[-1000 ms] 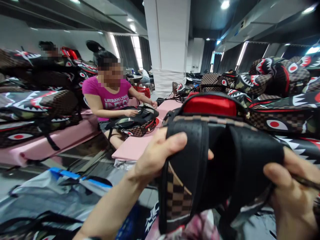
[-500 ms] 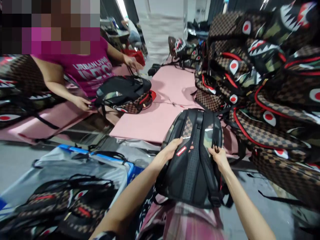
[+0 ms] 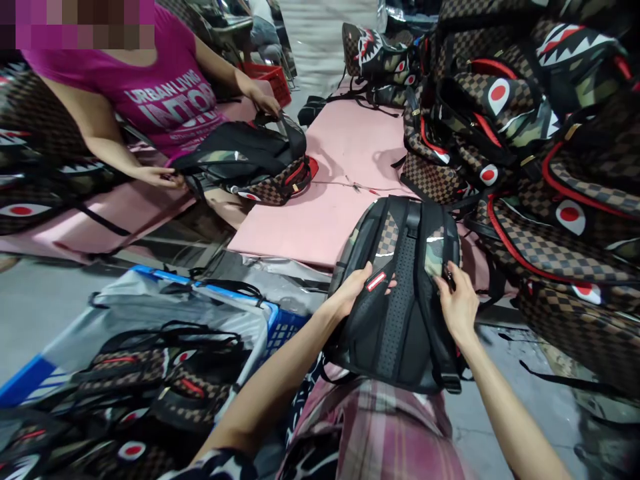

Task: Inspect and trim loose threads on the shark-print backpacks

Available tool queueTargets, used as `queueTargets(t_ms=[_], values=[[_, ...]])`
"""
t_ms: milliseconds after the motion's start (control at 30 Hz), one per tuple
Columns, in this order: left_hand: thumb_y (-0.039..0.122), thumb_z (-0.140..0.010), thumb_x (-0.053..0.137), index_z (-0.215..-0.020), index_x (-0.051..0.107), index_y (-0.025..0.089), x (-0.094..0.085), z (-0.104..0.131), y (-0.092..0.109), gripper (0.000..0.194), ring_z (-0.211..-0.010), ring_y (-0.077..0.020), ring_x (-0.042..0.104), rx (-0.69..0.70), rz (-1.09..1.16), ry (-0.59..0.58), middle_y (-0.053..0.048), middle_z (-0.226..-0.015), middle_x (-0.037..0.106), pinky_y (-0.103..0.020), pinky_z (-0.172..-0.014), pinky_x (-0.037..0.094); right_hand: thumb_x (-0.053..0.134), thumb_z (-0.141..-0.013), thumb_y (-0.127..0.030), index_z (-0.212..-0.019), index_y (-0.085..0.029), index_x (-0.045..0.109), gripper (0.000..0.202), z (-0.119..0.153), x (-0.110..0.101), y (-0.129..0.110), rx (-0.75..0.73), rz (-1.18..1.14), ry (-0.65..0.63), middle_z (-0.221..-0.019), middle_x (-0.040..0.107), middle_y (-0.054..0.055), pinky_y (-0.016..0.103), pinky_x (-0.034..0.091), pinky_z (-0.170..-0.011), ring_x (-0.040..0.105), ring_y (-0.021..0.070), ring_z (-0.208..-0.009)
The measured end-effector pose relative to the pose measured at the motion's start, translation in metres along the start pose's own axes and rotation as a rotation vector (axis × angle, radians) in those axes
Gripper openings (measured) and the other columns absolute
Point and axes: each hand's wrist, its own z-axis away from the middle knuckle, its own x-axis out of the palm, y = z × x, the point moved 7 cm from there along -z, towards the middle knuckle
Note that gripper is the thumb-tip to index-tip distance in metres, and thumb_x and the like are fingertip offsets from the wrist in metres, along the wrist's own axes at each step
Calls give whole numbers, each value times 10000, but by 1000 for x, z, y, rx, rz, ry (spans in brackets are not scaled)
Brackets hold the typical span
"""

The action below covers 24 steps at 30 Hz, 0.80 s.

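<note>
A black backpack (image 3: 400, 320) lies with its strap side up, resting on my lap and against the edge of the pink table (image 3: 295, 233). My left hand (image 3: 357, 290) is wrapped round its left shoulder strap, beside a small red and white label (image 3: 377, 281); the fingertips come out from under the strap. At the right strap, my right hand (image 3: 459, 297) pinches a small dark piece (image 3: 451, 277), too small to make out clearly.
Backpacks with checks and red eyes (image 3: 565, 220) are piled on the right. Across the table a person in a magenta shirt (image 3: 165, 100) handles another backpack (image 3: 250, 160). A blue crate (image 3: 287, 327) holding bags stands at the lower left.
The view has tilted down and shifted. My right hand has turned, with its back now showing more, still at the right strap. The other person's hand has moved onto the far backpack's top.
</note>
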Motion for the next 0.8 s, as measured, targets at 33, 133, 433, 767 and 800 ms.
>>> queueTargets(t_ms=[33,133,433,767,800], values=[[520,-883,368,-1012,649,46,-1,2,-2,566,-821,-192,669,-7,1,2,-186,-961,686,-273,-796,505,513,-805,-269,-1024,-167,609,260,5,2,-18,-110,69,28,-1033,589,103,273,454,-679,565,196,-909],[554,-830,457,-923,667,53,-6,2,0,551,-709,-187,669,46,-12,34,-148,-830,709,-269,-710,515,471,-786,-125,-1071,-199,616,329,20,38,-60,-287,92,-145,-1088,589,81,256,463,-725,582,172,-941],[503,-889,379,-1013,645,43,-3,6,-1,546,-770,-185,672,-15,-12,12,-166,-923,699,-254,-726,522,410,-648,23,-864,-216,671,414,103,45,-101,-446,-271,-836,-813,646,4,197,451,-654,605,116,-735],[488,-912,315,-1056,629,45,5,19,-8,563,-771,-180,678,-48,11,70,-169,-960,691,-240,-706,530,529,-833,-271,-915,-193,682,191,76,-81,-1,6,-49,-71,-911,677,59,301,490,-750,628,183,-819],[492,-912,307,-1053,631,44,6,20,-10,571,-758,-183,679,-55,12,76,-168,-938,696,-244,-694,532,525,-837,-252,-937,-206,683,193,69,-60,-18,-66,-98,-121,-949,670,54,288,482,-776,624,176,-852]])
